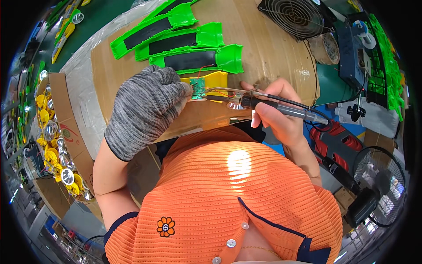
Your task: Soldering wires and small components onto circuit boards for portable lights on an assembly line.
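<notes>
My left hand (147, 108), in a grey knitted glove, is closed with its fingertips at the edge of a small green circuit board (198, 87). A yellow plastic part (216, 79) lies behind and beside the board, and a thin red wire loops up from it. In my right hand (281, 112) is a soldering iron (281, 108) with a thin metal tube along its top. Its tip points left and is close to the board; whether they touch I cannot tell. Just beyond lie several green plastic housings (228, 59) with black strips (191, 60) in them.
A black square fan (292, 17) stands at the far right, near a blue box-shaped unit (351, 57) and a solder spool (364, 33). At left, a cardboard box (66, 114) holds yellow lamp heads (50, 154). A black pedestal fan (380, 185) is at lower right.
</notes>
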Available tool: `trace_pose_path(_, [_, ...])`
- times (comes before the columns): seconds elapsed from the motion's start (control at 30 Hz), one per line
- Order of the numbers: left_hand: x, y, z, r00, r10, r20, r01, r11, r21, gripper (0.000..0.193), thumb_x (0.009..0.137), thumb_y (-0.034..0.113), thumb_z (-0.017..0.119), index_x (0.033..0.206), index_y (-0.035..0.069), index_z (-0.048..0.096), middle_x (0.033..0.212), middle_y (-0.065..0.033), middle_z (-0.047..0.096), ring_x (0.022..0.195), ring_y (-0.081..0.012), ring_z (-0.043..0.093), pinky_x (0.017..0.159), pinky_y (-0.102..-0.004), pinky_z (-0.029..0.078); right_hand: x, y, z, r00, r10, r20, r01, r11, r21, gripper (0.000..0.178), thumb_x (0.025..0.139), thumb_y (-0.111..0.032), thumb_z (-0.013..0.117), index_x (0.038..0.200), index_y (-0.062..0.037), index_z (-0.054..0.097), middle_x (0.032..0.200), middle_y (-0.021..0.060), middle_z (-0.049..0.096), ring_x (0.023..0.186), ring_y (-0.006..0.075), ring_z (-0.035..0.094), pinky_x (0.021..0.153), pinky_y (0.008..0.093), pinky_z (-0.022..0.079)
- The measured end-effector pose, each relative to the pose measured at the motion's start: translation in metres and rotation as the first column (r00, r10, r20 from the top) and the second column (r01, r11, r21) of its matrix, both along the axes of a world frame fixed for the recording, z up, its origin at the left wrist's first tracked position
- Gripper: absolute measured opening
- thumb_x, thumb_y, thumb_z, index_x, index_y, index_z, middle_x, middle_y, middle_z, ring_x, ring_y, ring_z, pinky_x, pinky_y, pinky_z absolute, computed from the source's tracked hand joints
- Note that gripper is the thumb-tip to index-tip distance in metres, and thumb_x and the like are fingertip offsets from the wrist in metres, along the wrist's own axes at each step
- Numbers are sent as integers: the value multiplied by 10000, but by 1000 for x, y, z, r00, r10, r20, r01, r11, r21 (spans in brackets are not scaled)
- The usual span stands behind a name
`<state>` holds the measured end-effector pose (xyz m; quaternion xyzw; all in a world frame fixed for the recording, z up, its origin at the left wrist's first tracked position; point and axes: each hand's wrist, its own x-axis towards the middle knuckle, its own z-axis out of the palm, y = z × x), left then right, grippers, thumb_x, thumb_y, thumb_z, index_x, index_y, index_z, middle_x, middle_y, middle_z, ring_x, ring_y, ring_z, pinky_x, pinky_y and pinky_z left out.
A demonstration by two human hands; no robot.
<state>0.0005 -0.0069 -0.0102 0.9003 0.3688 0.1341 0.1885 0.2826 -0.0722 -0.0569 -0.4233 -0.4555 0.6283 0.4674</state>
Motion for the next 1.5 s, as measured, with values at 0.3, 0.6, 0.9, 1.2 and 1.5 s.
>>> trace_pose_path(0.3, [1,0,-1,998,7,64,-7,1000,-6,175,772,84,739,943,87,702,841,-96,621,811,-303,615,712,-400,510,-3,2,-2,1000,20,-12,-19,997,74,171,907,-39,658,953,-39,493,687,17,645,656,64,613,1072,387,418])
trace_pose_path(0.6, [1,0,1,1000,5,21,-5,1000,13,172,770,82,739,937,83,698,837,-96,626,813,-303,622,710,-398,513,1,2,0,999,37,32,-39,998,52,144,906,-25,633,947,-33,496,693,40,647,625,75,608,1043,386,445])
trace_pose_path(0.9, [1,-3,4,998,15,57,-16,1000,5,188,759,85,756,937,80,696,838,-97,633,804,-301,625,706,-394,513,24,24,-2,966,-173,-194,200,972,127,129,926,-41,586,1004,-14,487,696,77,578,554,128,542,602,327,515])
trace_pose_path(1.2, [18,36,-1,974,79,-214,-7,949,316,446,757,34,714,1193,73,630,1119,-142,641,1018,-336,613,879,-423,505,27,34,-22,877,-293,-380,364,922,130,64,959,-48,541,1000,-43,492,640,30,465,581,147,500,929,448,499])
trace_pose_path(1.5, [8,13,38,976,-54,-209,58,998,15,621,727,210,786,1307,122,583,1243,-165,595,1105,-370,584,952,-448,458,30,29,-15,822,-365,-438,431,901,59,93,962,-42,518,981,-69,431,617,5,391,572,153,492,900,433,489])
